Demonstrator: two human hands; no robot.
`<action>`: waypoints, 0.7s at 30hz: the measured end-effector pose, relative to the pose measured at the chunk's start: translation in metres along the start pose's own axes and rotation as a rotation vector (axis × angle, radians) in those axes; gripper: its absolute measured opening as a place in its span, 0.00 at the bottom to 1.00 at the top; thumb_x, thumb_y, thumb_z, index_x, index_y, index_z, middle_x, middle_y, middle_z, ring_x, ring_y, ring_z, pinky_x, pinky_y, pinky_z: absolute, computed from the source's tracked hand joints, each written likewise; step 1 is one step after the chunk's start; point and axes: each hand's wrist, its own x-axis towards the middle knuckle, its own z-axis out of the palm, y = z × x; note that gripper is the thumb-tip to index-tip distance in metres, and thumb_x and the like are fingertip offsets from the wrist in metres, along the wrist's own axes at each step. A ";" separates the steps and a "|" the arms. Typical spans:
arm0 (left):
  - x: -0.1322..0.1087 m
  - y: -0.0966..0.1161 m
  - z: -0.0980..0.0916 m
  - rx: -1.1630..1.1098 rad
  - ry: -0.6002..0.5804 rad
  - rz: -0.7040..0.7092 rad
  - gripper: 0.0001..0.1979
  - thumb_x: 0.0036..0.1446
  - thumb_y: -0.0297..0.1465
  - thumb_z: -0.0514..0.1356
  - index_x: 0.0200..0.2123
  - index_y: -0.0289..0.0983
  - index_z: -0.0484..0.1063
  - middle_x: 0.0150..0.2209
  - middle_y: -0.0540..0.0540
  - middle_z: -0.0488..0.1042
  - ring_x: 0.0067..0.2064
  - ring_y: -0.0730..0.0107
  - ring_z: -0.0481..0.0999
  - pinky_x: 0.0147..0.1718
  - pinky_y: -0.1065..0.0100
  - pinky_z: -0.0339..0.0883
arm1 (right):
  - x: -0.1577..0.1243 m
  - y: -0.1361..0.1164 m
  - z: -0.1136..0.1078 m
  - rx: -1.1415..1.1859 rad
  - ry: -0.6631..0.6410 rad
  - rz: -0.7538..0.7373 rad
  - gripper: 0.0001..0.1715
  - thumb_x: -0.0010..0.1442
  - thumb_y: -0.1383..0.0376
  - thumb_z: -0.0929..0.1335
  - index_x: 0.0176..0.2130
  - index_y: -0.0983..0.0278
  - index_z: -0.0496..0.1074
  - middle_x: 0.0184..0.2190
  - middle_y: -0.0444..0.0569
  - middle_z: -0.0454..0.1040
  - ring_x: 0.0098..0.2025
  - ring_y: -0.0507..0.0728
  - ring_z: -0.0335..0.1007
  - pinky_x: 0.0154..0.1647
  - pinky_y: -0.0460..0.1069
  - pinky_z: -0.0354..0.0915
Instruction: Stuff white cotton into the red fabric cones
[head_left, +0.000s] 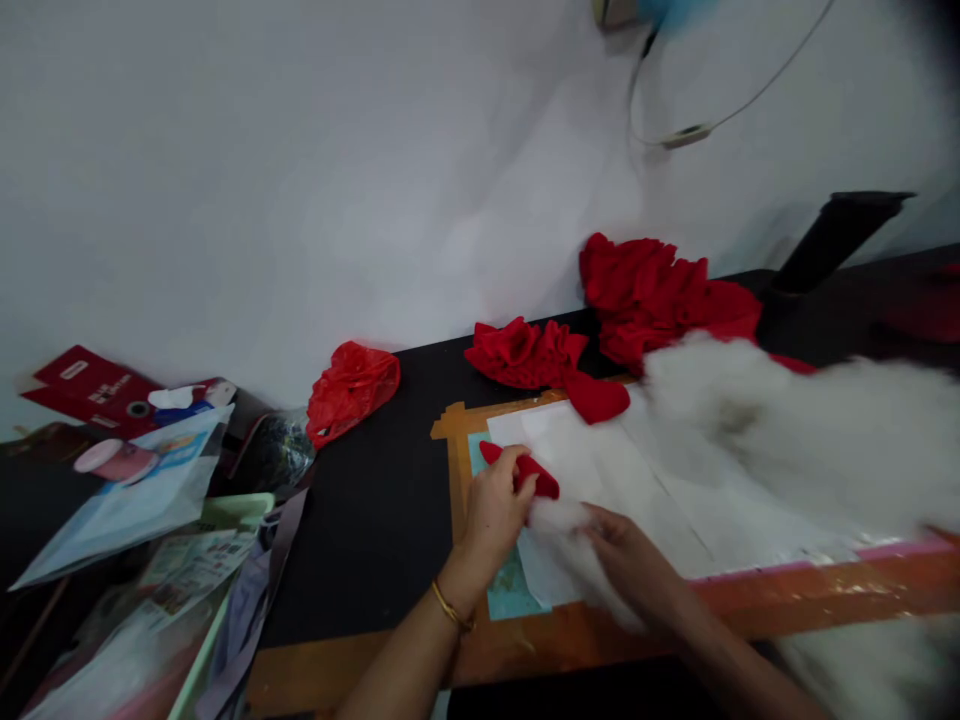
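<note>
a bare stretch of the black table (pixel 375 500) is left open to the left of the hands, between the orange-taped board (pixel 456 470) and the clutter at the left edge. to the right, room is taken up by a large heap of white stuffing (pixel 787 430), which spreads over the board and past its near edge. the board's near border lies just below the wrists.

the left hand (pixel 495 515) is reached in from below, a gold bangle (pixel 450 605) at its wrist, and its fingers are closed on a small red fabric piece (pixel 536 478) held over the board's left end. the right hand (pixel 630 560) is laid just beside it, fingers curled onto a tuft of stuffing (pixel 556 515) that is pressed against the red piece; some blur is seen there.

white paper (pixel 600 450) is spread on the board. further back, a ruffled red piece (pixel 525 355) and a red fabric pile (pixel 660 295) are set near the white wall (pixel 300 200), with a red plastic bag (pixel 352 390) to their left. a red box (pixel 86 385) and a plastic packet (pixel 127 490) are heaped at the far left.
</note>
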 end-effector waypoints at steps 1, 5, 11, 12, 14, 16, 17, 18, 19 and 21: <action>0.002 0.005 0.003 0.003 -0.017 0.000 0.15 0.58 0.28 0.59 0.50 0.40 0.71 0.33 0.49 0.78 0.34 0.66 0.76 0.35 0.67 0.67 | 0.001 0.004 0.004 -0.035 0.033 -0.011 0.15 0.58 0.64 0.58 0.32 0.61 0.71 0.25 0.45 0.76 0.28 0.57 0.72 0.30 0.49 0.68; 0.001 0.016 0.012 -0.010 -0.098 0.109 0.10 0.58 0.27 0.59 0.43 0.40 0.75 0.37 0.48 0.80 0.38 0.64 0.78 0.40 0.65 0.68 | 0.020 0.029 -0.004 -0.307 0.283 -0.029 0.12 0.55 0.65 0.59 0.25 0.61 0.68 0.23 0.48 0.75 0.26 0.58 0.70 0.31 0.50 0.65; -0.012 0.022 0.032 -0.023 -0.065 0.149 0.09 0.63 0.30 0.56 0.43 0.40 0.76 0.41 0.46 0.81 0.42 0.62 0.79 0.43 0.63 0.70 | 0.026 0.033 -0.008 -0.265 0.276 -0.010 0.14 0.57 0.63 0.59 0.27 0.62 0.70 0.23 0.49 0.77 0.27 0.58 0.73 0.31 0.50 0.68; -0.013 0.024 0.034 -0.015 -0.052 0.153 0.09 0.63 0.30 0.56 0.43 0.40 0.75 0.41 0.46 0.81 0.42 0.61 0.79 0.42 0.63 0.71 | 0.024 0.032 -0.004 -0.201 0.234 -0.024 0.15 0.59 0.63 0.58 0.29 0.62 0.71 0.26 0.49 0.79 0.30 0.58 0.75 0.33 0.50 0.70; -0.015 0.028 0.037 0.004 -0.040 0.184 0.10 0.64 0.31 0.55 0.43 0.40 0.75 0.41 0.46 0.81 0.42 0.62 0.79 0.42 0.63 0.71 | 0.018 0.034 0.006 -0.061 0.177 -0.061 0.18 0.61 0.63 0.56 0.34 0.62 0.73 0.29 0.48 0.80 0.35 0.60 0.77 0.38 0.53 0.73; -0.016 0.033 0.036 0.007 -0.056 0.244 0.10 0.64 0.32 0.55 0.43 0.40 0.76 0.40 0.46 0.81 0.41 0.63 0.79 0.41 0.64 0.71 | 0.014 0.043 0.013 -0.003 0.195 -0.102 0.22 0.64 0.64 0.55 0.36 0.61 0.75 0.29 0.48 0.80 0.37 0.61 0.78 0.40 0.56 0.75; -0.017 0.036 0.034 -0.002 -0.078 0.281 0.10 0.64 0.32 0.55 0.43 0.41 0.76 0.39 0.47 0.80 0.40 0.63 0.79 0.40 0.64 0.72 | 0.012 0.049 0.015 -0.019 0.226 -0.120 0.24 0.65 0.64 0.53 0.36 0.60 0.75 0.28 0.48 0.80 0.36 0.62 0.78 0.39 0.57 0.76; -0.018 0.039 0.032 -0.013 -0.103 0.320 0.10 0.64 0.32 0.55 0.42 0.41 0.76 0.38 0.47 0.80 0.39 0.64 0.79 0.39 0.65 0.72 | 0.011 0.054 0.016 -0.046 0.256 -0.136 0.26 0.65 0.64 0.52 0.35 0.58 0.75 0.29 0.49 0.80 0.35 0.63 0.78 0.38 0.58 0.76; -0.020 0.042 0.029 -0.020 -0.128 0.360 0.10 0.64 0.32 0.55 0.41 0.42 0.77 0.38 0.48 0.80 0.38 0.65 0.79 0.38 0.65 0.72 | 0.011 0.059 0.018 -0.076 0.273 -0.150 0.27 0.65 0.65 0.51 0.34 0.57 0.76 0.29 0.49 0.80 0.35 0.64 0.78 0.36 0.58 0.77; -0.024 0.048 0.025 0.002 -0.170 0.423 0.09 0.64 0.32 0.55 0.40 0.42 0.77 0.36 0.48 0.80 0.36 0.65 0.79 0.37 0.65 0.72 | 0.013 0.064 0.020 -0.156 0.247 -0.181 0.26 0.65 0.64 0.53 0.34 0.57 0.76 0.30 0.50 0.79 0.35 0.65 0.78 0.33 0.57 0.76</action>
